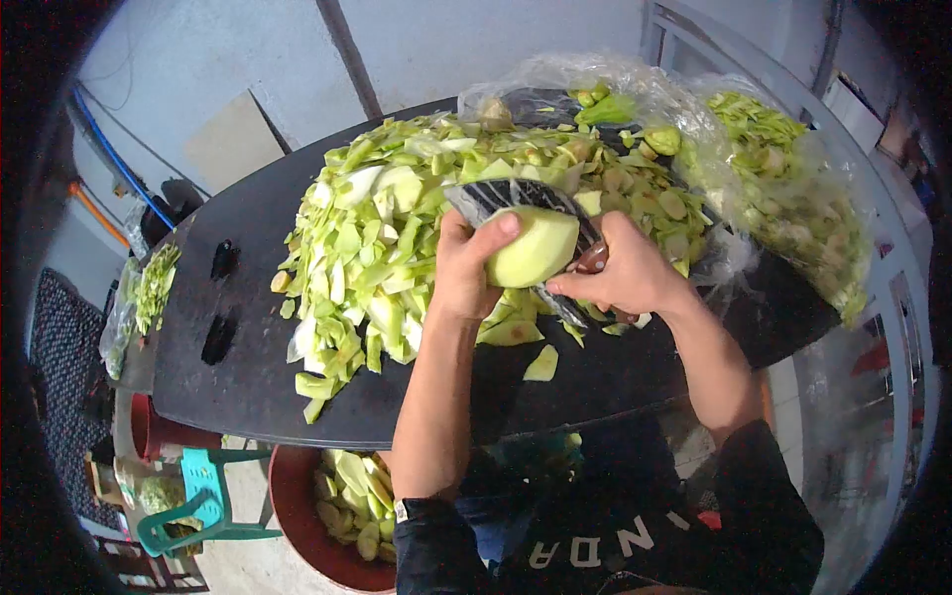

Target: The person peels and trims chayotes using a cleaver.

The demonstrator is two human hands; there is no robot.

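A peeled, pale green vegetable (535,246) is held above the dark table by my left hand (469,260), thumb on top of it. Under and behind the vegetable lies a dark cloth (511,192) with white stripes. My right hand (625,270) is closed around a brown handle (593,259) at the vegetable's right side; the blade, if any, cannot be made out. Beyond and to the left of both hands spreads a large heap of green and white cut pieces and peels (372,233).
The dark table (258,387) has two black objects at its left. Clear plastic bags (793,198) of green pieces lie at the right. Below the near edge stand a red tub (297,506) of slices and a green stool (205,496). A blue wall is behind.
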